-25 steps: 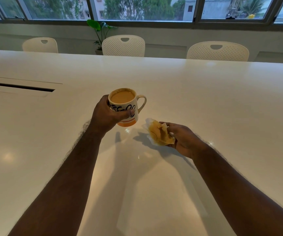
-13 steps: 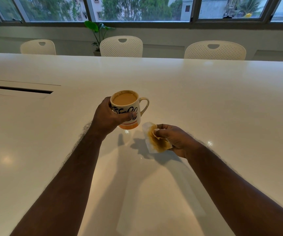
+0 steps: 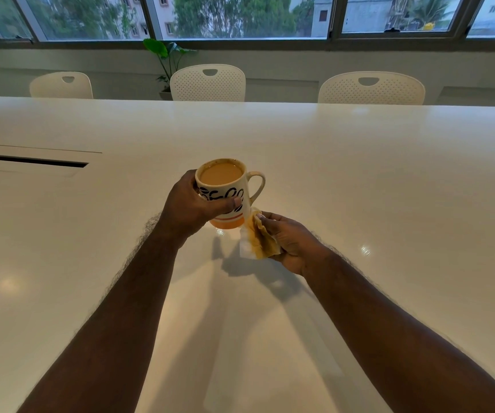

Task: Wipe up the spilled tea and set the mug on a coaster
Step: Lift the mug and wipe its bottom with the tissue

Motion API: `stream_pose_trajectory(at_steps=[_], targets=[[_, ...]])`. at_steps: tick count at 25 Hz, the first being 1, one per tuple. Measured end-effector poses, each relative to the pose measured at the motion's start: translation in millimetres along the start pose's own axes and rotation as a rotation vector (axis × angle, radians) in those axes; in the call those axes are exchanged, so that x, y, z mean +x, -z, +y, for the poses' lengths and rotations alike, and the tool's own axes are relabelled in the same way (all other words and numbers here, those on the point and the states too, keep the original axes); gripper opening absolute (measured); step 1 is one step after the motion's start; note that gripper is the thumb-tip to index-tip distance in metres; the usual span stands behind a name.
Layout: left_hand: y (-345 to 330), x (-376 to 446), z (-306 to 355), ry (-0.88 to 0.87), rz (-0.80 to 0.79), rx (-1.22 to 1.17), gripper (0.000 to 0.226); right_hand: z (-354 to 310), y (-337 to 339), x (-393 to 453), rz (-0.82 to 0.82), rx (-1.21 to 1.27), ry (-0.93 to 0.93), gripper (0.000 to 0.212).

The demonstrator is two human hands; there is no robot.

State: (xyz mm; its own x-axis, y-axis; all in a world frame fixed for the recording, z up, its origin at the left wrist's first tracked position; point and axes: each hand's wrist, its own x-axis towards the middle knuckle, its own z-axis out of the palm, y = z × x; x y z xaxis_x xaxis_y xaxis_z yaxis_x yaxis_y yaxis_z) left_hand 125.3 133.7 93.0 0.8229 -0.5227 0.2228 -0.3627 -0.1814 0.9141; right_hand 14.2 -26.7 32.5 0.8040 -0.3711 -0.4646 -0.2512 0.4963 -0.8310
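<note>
A white mug (image 3: 225,192) with black lettering and an orange base holds milky tea. My left hand (image 3: 194,208) grips it round the body and holds it above the white table (image 3: 359,174), handle pointing right. My right hand (image 3: 288,239) holds a crumpled, tea-stained tissue (image 3: 256,239) just right of the mug's base, with its top edge against the mug's lower side. No coaster is in view.
A long cable slot (image 3: 31,160) is cut into the table at the left. White perforated chairs (image 3: 207,83) line the far edge, with a potted plant (image 3: 165,58) behind them under the windows.
My right hand has carried the stained tissue up and left from the tabletop to the mug's lower right side. The mug has stayed held in the air by my left hand.
</note>
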Motion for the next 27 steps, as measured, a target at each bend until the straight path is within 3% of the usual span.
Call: stream_pose_trajectory(at_steps=[8,19,27], targets=[[-1,0,5,-0.005,-0.025,-0.006,0.079,1,0,2,-0.082,0.121,0.028,0.029],[0,2,9,-0.012,-0.033,0.012,0.074,3,-5,13,-0.195,0.259,-0.019,0.026],[3,2,18,-0.022,-0.045,0.009,0.083,-3,-19,21,-0.17,0.307,-0.001,0.026]])
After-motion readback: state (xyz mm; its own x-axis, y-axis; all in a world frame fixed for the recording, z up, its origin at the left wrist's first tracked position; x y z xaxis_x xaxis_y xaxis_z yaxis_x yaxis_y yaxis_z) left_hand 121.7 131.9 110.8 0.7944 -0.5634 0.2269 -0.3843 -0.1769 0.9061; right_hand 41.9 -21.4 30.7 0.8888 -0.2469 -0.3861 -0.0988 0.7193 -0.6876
